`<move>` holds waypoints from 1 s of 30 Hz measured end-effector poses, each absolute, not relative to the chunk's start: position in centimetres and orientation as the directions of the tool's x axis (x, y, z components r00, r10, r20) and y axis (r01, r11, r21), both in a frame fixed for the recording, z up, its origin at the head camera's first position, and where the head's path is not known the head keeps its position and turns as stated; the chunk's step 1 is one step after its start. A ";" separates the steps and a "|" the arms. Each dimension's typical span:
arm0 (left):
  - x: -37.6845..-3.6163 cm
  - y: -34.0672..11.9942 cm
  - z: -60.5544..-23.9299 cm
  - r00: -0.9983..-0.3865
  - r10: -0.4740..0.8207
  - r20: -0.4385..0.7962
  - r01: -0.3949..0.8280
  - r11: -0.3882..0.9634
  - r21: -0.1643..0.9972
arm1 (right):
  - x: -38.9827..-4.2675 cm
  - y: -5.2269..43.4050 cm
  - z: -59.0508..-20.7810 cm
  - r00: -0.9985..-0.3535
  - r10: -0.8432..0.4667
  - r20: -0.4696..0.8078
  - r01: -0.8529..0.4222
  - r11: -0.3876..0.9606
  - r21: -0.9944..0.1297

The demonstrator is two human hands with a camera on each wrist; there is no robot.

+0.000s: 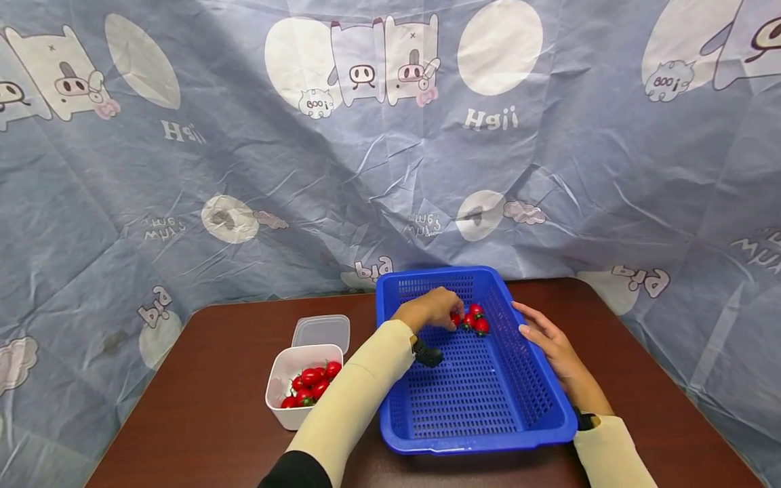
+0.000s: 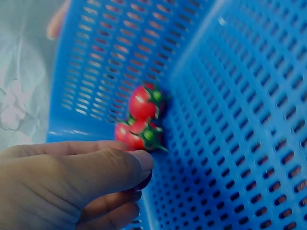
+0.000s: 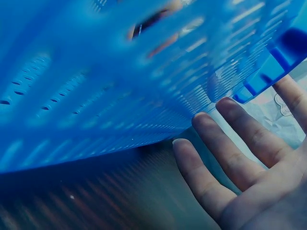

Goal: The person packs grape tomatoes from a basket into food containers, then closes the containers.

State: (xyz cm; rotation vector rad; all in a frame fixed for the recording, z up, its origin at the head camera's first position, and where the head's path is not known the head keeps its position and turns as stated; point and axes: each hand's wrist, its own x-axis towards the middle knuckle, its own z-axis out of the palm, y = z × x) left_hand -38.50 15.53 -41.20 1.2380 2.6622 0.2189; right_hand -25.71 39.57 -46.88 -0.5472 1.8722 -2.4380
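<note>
Blue perforated basket [image 1: 476,379] sits on the brown table [image 1: 213,379]; taken as reference. Inside it, toward the far right corner, a small cluster of red cherry tomatoes [image 1: 474,318] with green calyxes lies on the basket floor. The left hand [image 1: 432,309] is down inside the basket, fingers curled, fingertips at the nearest tomato; the left wrist view shows the thumb [image 2: 110,167] against the lower tomato [image 2: 135,135], a second tomato [image 2: 144,101] just behind it, but a closed pinch cannot be confirmed. The right hand [image 1: 552,342] lies outside the basket's right wall, fingers [image 3: 240,139] straight and spread, flat against the plastic. Left of the basket: white tub [image 1: 287,376] with more tomatoes, its clear lid [image 1: 321,332] behind it. Handling judgement: tomatoes light, smooth-skinned, roll easily, bruise under pressure; take across the round body with a soft fingertip pinch, not by the calyx.
</note>
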 end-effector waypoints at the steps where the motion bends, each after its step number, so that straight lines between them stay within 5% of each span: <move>1: -38.4 15.5 -41.0 -0.622 0.776 -0.105 0.750 0.629 0.204 | -25.8 39.6 -46.9 -0.939 -0.224 0.263 -0.197 -0.278 -0.940; 16: -36.4 13.2 -35.2 -0.527 0.850 0.002 0.836 0.519 0.180 | -25.6 39.5 -46.4 -0.949 -0.220 0.224 -0.165 -0.258 -0.952; 30: -33.8 4.8 -30.9 -0.476 0.858 0.192 0.878 0.453 0.154 | -25.4 39.3 -46.4 -0.954 -0.214 0.210 -0.157 -0.241 -0.958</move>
